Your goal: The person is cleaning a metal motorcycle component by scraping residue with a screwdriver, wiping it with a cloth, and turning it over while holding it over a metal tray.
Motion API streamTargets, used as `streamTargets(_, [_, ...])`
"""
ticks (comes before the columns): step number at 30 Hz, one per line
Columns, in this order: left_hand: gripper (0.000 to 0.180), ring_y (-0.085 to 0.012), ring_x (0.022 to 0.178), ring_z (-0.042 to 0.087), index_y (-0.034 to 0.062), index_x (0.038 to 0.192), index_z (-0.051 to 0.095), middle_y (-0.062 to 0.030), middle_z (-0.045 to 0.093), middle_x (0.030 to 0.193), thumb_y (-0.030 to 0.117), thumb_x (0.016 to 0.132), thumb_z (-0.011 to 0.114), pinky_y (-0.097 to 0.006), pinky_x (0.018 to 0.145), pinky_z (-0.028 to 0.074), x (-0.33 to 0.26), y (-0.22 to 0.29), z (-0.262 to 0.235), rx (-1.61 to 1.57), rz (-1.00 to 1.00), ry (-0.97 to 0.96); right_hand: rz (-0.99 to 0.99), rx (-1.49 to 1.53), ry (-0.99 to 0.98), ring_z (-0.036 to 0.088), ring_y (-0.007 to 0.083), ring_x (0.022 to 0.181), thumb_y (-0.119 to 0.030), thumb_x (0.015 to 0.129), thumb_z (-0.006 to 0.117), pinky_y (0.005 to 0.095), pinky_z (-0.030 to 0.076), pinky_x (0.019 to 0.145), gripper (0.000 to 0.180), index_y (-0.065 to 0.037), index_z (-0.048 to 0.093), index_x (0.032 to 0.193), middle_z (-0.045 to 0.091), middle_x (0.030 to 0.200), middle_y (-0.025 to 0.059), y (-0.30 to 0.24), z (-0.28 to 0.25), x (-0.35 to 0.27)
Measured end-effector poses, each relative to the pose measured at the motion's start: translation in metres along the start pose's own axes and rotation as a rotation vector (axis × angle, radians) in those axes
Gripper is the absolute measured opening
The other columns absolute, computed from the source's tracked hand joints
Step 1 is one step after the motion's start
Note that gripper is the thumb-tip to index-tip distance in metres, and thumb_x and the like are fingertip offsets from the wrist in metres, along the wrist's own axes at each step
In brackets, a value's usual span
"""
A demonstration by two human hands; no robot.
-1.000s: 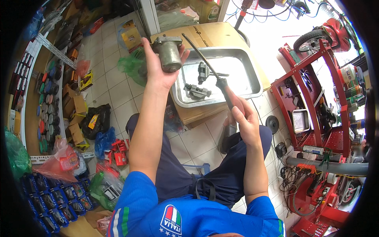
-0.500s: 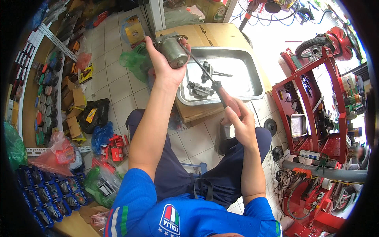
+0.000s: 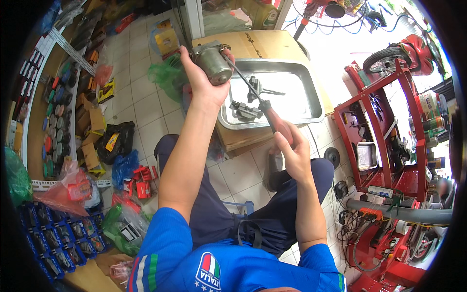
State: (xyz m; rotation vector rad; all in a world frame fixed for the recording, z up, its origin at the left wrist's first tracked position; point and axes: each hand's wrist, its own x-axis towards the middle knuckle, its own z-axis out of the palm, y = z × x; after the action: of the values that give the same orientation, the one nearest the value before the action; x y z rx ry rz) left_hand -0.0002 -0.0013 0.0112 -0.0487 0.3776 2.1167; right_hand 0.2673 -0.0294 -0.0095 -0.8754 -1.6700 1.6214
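My left hand (image 3: 206,89) is wrapped round a greenish-grey cylindrical motor (image 3: 212,65), holding it up at the left end of a metal tray. A screwdriver (image 3: 249,86) with a red handle is gripped in my right hand (image 3: 295,151). Its long shaft slants up to the left, and the tip meets the right side of the motor near my left fingers; the exact contact is hidden. Below the shaft, dark metal parts (image 3: 246,111) lie in the shiny tray (image 3: 272,125), one of them with a thin rod.
The tray stands on a cardboard box (image 3: 233,137). On the right is a red tool cart (image 3: 384,160) with a small tray. Shelves of round tins (image 3: 61,126) line the left, near a black bag (image 3: 116,138) and red boxes (image 3: 144,182). A fan (image 3: 335,9) stands at the back.
My right hand and the screwdriver handle have shifted slightly to the left. The motor and my left hand have hardly moved.
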Motion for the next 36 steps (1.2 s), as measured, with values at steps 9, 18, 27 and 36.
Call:
streamTargets(9, [0.074, -0.0334, 0.091, 0.063, -0.006, 0.121, 0.046, -0.0216, 0.056, 0.108, 0.062, 0.095, 0.056, -0.046, 0.087, 0.059, -0.015, -0.01, 0.017, -0.017, -0.003, 0.006, -0.043, 0.018, 0.007, 0.062, 0.011, 0.082, -0.021, 0.1, 0.065, 0.0283, 0.056, 0.071, 0.044, 0.004, 0.056, 0.135, 0.064, 0.101, 0.0063, -0.005, -0.004, -0.008])
streamTargets(18, [0.071, -0.0299, 0.085, 0.064, -0.0021, 0.109, 0.056, -0.0166, 0.062, 0.097, 0.067, 0.097, 0.048, -0.045, 0.085, 0.057, -0.046, -0.003, 0.04, 0.056, 0.056, 0.02, -0.084, 0.02, 0.019, 0.063, 0.0115, 0.086, -0.024, 0.099, 0.067, 0.0272, 0.055, 0.072, 0.045, 0.003, 0.057, 0.134, 0.065, 0.104, 0.0065, -0.01, -0.007, -0.018])
streamTargets(27, [0.087, -0.032, 0.095, 0.065, -0.0024, 0.12, 0.051, -0.0187, 0.06, 0.107, 0.079, 0.09, 0.046, -0.049, 0.093, 0.054, -0.018, -0.011, 0.023, 0.22, 0.037, -0.111, -0.05, -0.045, 0.106, 0.064, 0.0124, 0.088, -0.023, 0.097, 0.069, 0.0276, 0.054, 0.075, 0.042, 0.003, 0.06, 0.13, 0.068, 0.104, 0.0081, -0.018, -0.008, -0.011])
streamTargets(36, [0.085, -0.0341, 0.104, 0.065, -0.0047, 0.128, 0.045, -0.0208, 0.057, 0.114, 0.073, 0.094, 0.048, -0.052, 0.098, 0.053, 0.001, -0.012, 0.013, 0.149, -0.023, -0.012, -0.003, -0.26, 0.168, 0.064, 0.0173, 0.103, -0.016, 0.093, 0.071, 0.0313, 0.05, 0.093, 0.042, 0.005, 0.061, 0.127, 0.07, 0.109, 0.0125, -0.008, -0.01, 0.006])
